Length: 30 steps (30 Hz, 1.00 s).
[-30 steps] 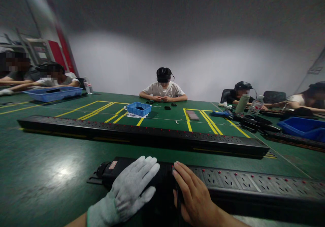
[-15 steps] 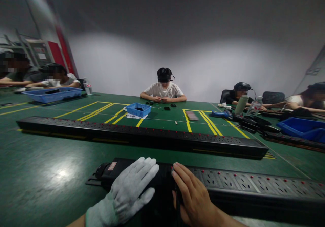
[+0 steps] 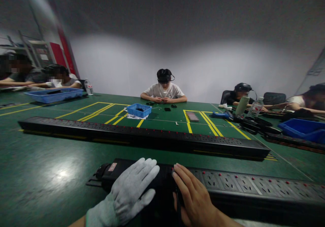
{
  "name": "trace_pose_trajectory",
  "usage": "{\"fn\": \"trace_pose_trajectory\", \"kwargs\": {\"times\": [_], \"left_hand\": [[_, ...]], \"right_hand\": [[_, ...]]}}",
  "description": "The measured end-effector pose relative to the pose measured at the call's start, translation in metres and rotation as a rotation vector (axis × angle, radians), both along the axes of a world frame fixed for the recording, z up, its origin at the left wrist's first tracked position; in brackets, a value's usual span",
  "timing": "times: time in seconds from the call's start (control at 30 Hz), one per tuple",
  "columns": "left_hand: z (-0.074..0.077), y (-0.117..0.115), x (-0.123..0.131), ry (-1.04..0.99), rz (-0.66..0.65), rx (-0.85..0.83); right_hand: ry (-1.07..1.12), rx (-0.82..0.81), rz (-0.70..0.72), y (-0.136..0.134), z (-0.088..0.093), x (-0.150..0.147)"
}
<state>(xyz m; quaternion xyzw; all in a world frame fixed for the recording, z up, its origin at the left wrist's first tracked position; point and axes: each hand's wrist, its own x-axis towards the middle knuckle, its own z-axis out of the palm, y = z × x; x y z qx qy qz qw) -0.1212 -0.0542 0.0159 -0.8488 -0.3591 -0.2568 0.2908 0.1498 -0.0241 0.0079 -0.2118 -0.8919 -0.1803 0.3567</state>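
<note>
A long black power strip (image 3: 228,184) with rows of sockets and small red parts lies across the table in front of me. My left hand (image 3: 133,189), in a whitish glove, rests flat on the strip's plain left end, its fingers stretched out. Bare, my right hand (image 3: 191,194) is just to the right, its fingers on the strip's top near the first sockets and its thumb lower on the front side. A thin dark edge runs between that thumb and the fingers; I cannot make out whether it is a separate piece.
Beyond lies a second long black power strip (image 3: 142,135). Farther back are a small blue bin (image 3: 139,110) with dark parts, a long blue tray (image 3: 54,95) at left and a blue tray (image 3: 302,128) at right. Several people sit around the green table (image 3: 50,159).
Both hands keep their place on the power strip. The view has shifted only very slightly.
</note>
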Motion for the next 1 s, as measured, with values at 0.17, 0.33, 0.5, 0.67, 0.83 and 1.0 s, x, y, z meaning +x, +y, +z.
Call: {"fn": "trace_pose_trajectory", "kwargs": {"times": [0.17,0.33,0.5,0.67,0.83,1.0], "left_hand": [[-0.0006,0.0002,0.0000,-0.009,0.002,-0.017],[-0.0020,0.0000,0.0000,-0.025,-0.006,-0.034],[-0.0025,-0.0001,0.0000,-0.029,0.009,-0.039],[-0.0030,0.0000,-0.0008,-0.019,0.010,-0.040],[-0.0043,0.0002,-0.0010,0.011,0.035,-0.063],[-0.0026,0.0004,-0.0003,-0.017,0.013,-0.041]], "right_hand": [[-0.009,-0.003,-0.009,-0.0009,0.0001,0.0008],[0.002,-0.001,-0.020,-0.0011,0.0007,0.0004],[0.005,0.005,-0.011,-0.0006,0.0000,0.0005],[-0.004,-0.002,-0.015,-0.0001,-0.0017,0.0011],[-0.006,-0.002,-0.013,-0.0004,-0.0012,0.0008],[-0.010,0.007,-0.017,-0.0006,-0.0006,0.0009]]}}
